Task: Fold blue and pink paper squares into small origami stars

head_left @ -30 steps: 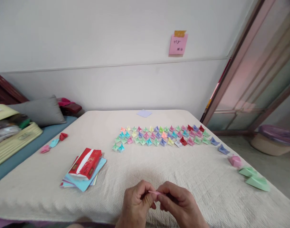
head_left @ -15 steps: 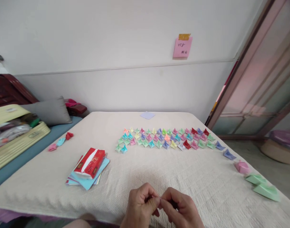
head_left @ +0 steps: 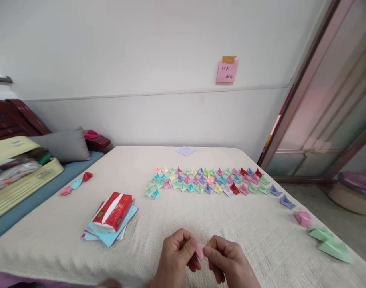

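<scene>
Between my two hands is a small pink folded paper (head_left: pixel 200 251), partly covered by fingers. My left hand (head_left: pixel 177 256) pinches its left side with thumb and forefinger. On the other side, my right hand (head_left: pixel 227 258) pinches its right edge, thumb on top. Both hands are just above the cream bedspread (head_left: pixel 153 240), near its front edge. Farther back, several rows of small folded paper boats (head_left: pixel 201 180) in many colours stand on the bedspread.
At left, a red tissue pack (head_left: pixel 114 212) lies on coloured paper sheets (head_left: pixel 109 238). Three folded papers (head_left: pixel 76 183) sit near the left edge. Larger green paper boats (head_left: pixel 334 249) and a pink folded piece (head_left: pixel 303 218) line the right edge. A lilac sheet (head_left: pixel 185 151) lies by the wall.
My hands have drawn slightly apart, and the pink paper, hidden by my fingers before, now shows between them. The view has tipped up a little.
</scene>
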A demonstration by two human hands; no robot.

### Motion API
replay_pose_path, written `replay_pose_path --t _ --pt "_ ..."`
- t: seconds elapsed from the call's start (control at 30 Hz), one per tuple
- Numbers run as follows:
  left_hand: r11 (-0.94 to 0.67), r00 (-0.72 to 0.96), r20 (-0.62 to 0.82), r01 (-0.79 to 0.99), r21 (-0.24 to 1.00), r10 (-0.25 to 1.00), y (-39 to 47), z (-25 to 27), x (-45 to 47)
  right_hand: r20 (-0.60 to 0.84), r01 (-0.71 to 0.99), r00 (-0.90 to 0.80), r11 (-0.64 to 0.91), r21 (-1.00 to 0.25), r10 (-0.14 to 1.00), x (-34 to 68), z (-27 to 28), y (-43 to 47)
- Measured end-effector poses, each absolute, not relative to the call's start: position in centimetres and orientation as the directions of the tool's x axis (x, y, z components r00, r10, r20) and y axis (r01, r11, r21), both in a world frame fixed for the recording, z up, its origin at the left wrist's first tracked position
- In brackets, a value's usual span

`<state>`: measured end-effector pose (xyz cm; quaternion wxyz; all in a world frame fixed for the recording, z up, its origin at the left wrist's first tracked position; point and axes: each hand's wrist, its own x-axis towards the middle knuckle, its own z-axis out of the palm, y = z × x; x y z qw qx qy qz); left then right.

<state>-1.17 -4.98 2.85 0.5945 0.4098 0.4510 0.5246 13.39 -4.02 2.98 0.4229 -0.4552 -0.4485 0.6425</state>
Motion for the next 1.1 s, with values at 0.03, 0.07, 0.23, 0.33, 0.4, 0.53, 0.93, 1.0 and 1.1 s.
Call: replay_pose_path --t 0.03,0.07,0.23,0.33,0.4,0.53,0.93,1.0,1.1 --pt "0.103 0.036 -0.096 -0.272 0.957 0.995 -4.9 2.9 -1.2 -0.233 -0.183 -0.218 -0.274 -0.944 0.948 13.4 3.0 -3.9" --pt "0.086 0.025 -0.082 -0.292 0.953 0.996 -4.9 2.9 -1.3 -0.267 -0.231 -0.216 -0.314 -0.921 0.939 13.4 3.0 -3.8" --pt "0.053 0.072 -0.033 -0.311 0.949 0.997 -4.7 2.7 -1.7 -0.367 -0.325 -0.279 -0.447 -0.834 0.887 13.2 2.3 -3.5" --pt "0.098 0.109 -0.069 -0.291 0.952 0.992 -4.5 2.4 -1.8 -0.370 -0.300 -0.313 -0.461 -0.835 0.875 13.0 1.6 -3.4" --pt "0.110 0.106 -0.082 -0.295 0.949 0.991 -4.4 2.3 -2.0 -0.362 -0.252 -0.335 -0.453 -0.855 0.870 12.8 1.5 -3.4" --pt "0.165 0.147 -0.127 -0.285 0.944 0.981 -4.3 2.6 -2.4 -0.267 -0.070 -0.316 -0.303 -0.951 0.910 12.8 2.3 -3.5" --pt "0.256 0.144 -0.223 -0.282 0.925 0.964 -4.0 1.8 -3.0 0.092 0.130 -0.133 0.110 -0.985 0.987 13.3 2.3 -4.2" --pt "0.260 0.128 -0.233 -0.279 0.925 0.964 -4.0 1.8 -2.9 0.299 0.205 -0.139 0.322 -0.924 0.944 13.2 2.4 -4.4" --pt "0.254 0.095 -0.238 -0.261 0.931 0.967 -4.1 2.0 -2.7 0.506 0.277 -0.219 0.550 -0.788 0.835 13.1 2.2 -4.6"
